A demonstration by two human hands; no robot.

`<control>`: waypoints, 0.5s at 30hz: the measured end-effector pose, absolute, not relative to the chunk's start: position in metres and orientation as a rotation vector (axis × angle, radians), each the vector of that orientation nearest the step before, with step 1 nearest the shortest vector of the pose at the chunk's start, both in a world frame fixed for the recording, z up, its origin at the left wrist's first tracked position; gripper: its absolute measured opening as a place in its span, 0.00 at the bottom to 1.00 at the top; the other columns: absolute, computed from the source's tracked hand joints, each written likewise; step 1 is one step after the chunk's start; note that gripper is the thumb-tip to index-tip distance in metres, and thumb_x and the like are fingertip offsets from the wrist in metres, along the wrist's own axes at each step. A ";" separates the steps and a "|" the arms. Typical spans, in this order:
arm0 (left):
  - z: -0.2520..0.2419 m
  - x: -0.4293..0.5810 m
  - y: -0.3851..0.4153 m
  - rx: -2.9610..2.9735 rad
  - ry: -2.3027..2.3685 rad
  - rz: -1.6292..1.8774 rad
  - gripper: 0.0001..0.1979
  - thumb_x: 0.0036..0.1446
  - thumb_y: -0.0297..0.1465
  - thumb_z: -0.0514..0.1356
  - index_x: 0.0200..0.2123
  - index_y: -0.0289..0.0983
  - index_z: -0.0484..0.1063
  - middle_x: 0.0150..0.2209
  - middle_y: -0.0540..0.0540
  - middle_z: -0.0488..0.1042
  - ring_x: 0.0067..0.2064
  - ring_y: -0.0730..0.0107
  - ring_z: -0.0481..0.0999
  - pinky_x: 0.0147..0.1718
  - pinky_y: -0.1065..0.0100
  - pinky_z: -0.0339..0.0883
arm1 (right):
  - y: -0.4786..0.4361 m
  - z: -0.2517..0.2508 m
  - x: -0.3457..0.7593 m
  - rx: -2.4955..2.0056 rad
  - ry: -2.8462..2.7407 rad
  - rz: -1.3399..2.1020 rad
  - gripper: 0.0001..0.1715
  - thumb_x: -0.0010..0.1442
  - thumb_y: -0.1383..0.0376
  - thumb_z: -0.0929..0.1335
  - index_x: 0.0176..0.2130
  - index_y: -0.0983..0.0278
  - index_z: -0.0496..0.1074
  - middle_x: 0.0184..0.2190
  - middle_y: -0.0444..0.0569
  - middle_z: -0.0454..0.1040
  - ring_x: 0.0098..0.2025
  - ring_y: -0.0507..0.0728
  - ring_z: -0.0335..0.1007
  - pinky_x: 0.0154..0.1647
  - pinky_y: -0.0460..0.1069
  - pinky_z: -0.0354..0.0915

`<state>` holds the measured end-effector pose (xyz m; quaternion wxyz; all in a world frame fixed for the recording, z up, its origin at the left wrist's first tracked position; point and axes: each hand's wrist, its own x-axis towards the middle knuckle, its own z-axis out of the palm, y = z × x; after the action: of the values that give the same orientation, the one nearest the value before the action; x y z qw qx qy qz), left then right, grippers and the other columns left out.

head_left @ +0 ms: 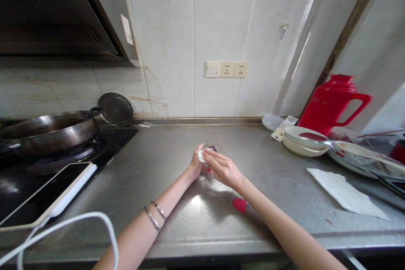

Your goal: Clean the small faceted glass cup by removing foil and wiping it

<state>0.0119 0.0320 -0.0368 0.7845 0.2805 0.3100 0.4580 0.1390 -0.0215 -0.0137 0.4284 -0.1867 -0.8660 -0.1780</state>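
Observation:
Both my hands meet over the middle of the steel counter [177,202]. My left hand [195,162] is closed round a small clear glass [209,150] and a bit of white tissue [200,156] shows at its thumb. My right hand [223,168] lies over the glass from the right, fingers together and pressed against it. Most of the glass is hidden by the hands; something reddish shows at its base. A small red piece [239,204] lies on the counter just below my right wrist. Two bracelets [155,214] sit on my left wrist.
A dark wok [47,130] stands on the stove at left, a round lid [115,109] against the wall. A phone [47,196] with a white cable [72,225] lies front left. At right are stacked bowls [303,141], plates, a red thermos jug [332,103] and a white paper towel [344,192].

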 end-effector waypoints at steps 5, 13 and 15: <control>-0.030 0.014 0.032 0.497 0.722 1.044 0.21 0.61 0.43 0.45 0.23 0.37 0.64 0.15 0.51 0.62 0.18 0.72 0.62 0.19 0.70 0.56 | -0.028 -0.013 0.140 -0.412 -2.262 -0.448 0.22 0.60 0.79 0.61 0.52 0.69 0.67 0.47 0.57 0.76 0.60 0.59 0.62 0.57 0.54 0.68; -0.027 0.008 0.022 0.390 0.666 1.037 0.20 0.61 0.42 0.44 0.27 0.36 0.67 0.18 0.46 0.67 0.21 0.68 0.66 0.20 0.69 0.56 | -0.025 -0.018 0.145 -0.394 -2.275 -0.530 0.20 0.61 0.79 0.59 0.49 0.69 0.69 0.46 0.57 0.77 0.59 0.58 0.64 0.58 0.57 0.66; -0.025 0.006 0.022 0.369 0.629 1.019 0.18 0.60 0.39 0.45 0.29 0.35 0.68 0.20 0.45 0.69 0.22 0.67 0.68 0.21 0.69 0.59 | -0.024 -0.020 0.147 -0.371 -2.261 -0.540 0.19 0.62 0.79 0.60 0.49 0.69 0.69 0.47 0.58 0.76 0.60 0.59 0.63 0.59 0.58 0.65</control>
<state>0.0063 0.0222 -0.0250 0.8101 0.1727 0.2942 0.4769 0.1467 -0.0238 -0.0197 0.3839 -0.1455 -0.8869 -0.2120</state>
